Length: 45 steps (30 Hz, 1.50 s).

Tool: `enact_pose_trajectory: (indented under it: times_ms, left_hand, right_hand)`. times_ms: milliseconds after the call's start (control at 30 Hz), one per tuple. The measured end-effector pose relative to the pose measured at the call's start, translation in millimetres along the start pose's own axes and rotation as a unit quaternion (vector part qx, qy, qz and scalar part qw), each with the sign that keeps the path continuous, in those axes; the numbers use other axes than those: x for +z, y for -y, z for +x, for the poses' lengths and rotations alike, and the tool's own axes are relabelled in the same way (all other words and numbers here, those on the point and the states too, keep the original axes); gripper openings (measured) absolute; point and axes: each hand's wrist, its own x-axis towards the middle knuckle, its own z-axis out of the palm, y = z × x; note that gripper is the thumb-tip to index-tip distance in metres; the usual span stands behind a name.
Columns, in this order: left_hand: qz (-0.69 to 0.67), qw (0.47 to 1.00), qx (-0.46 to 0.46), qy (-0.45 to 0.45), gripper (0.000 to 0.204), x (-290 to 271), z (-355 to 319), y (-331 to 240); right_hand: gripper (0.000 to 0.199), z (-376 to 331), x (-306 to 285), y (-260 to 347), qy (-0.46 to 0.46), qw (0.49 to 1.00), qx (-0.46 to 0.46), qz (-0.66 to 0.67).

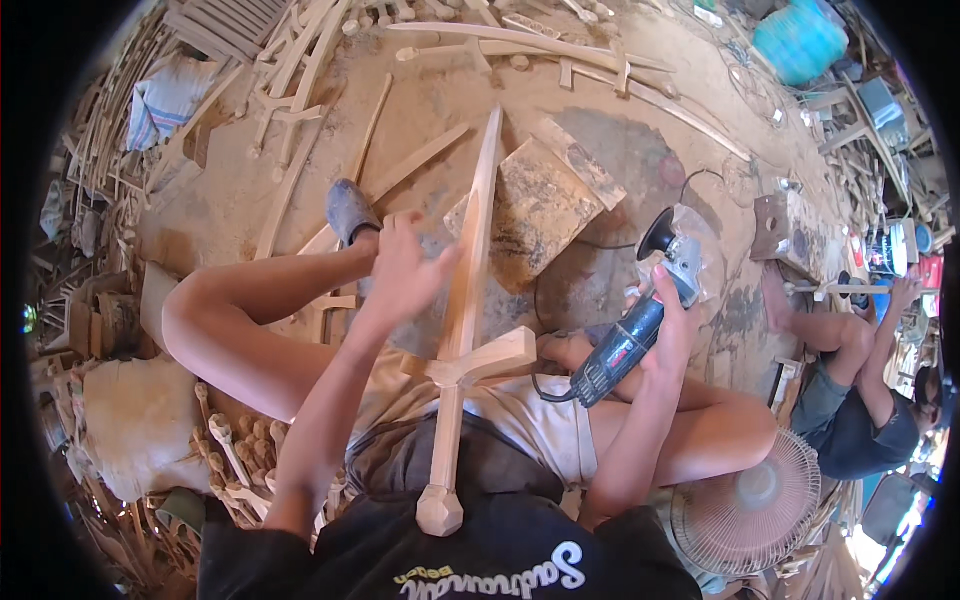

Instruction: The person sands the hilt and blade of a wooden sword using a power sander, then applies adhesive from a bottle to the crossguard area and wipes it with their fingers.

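Observation:
A long wooden sword lies along my lap, its tip pointing away and its faceted pommel near my chest. My left hand rests on the blade just above the crossguard, fingers spread over the wood. My right hand is shut around the body of a blue and grey angle grinder, held to the right of the blade and apart from it. The grinder's black cord loops down toward my lap.
A flat stone slab lies on the dirt floor beyond the sword. Several wooden sword blanks and offcuts lie around. Another person sits at the right. A floor fan stands at my right, a blue barrel far right.

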Motion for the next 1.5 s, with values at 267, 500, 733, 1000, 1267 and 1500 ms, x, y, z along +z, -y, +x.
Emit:
enact_pose_trajectory:
  times_ms: [267,500,733,1000,1267,1500]
  left_hand:
    - [-0.405,0.841,-0.281,0.225,0.046,85,39,22]
    - [-0.504,0.863,0.001,0.027,0.047,-56,154,-62]
    - [-0.406,0.858,0.205,-0.239,0.044,-103,156,-116]
    - [-0.428,0.805,0.310,-0.270,0.071,-109,132,-98]
    - [-0.427,0.822,0.284,-0.246,0.065,-136,118,-106]
    - [-0.640,0.692,0.333,0.011,0.063,-178,123,-89]
  right_hand:
    - [0.034,5,-12,-7,-0.036,0.998,0.012,0.041]
    - [0.032,16,-19,-11,-0.032,0.997,0.042,0.063]
    - [0.032,11,-11,-10,-0.014,0.999,-0.003,0.048]
    - [0.034,8,-11,-9,-0.006,0.999,0.007,0.044]
    - [0.036,7,-10,-8,0.002,1.000,-0.005,0.024]
    - [0.038,0,-14,-6,0.014,0.999,-0.044,0.011]
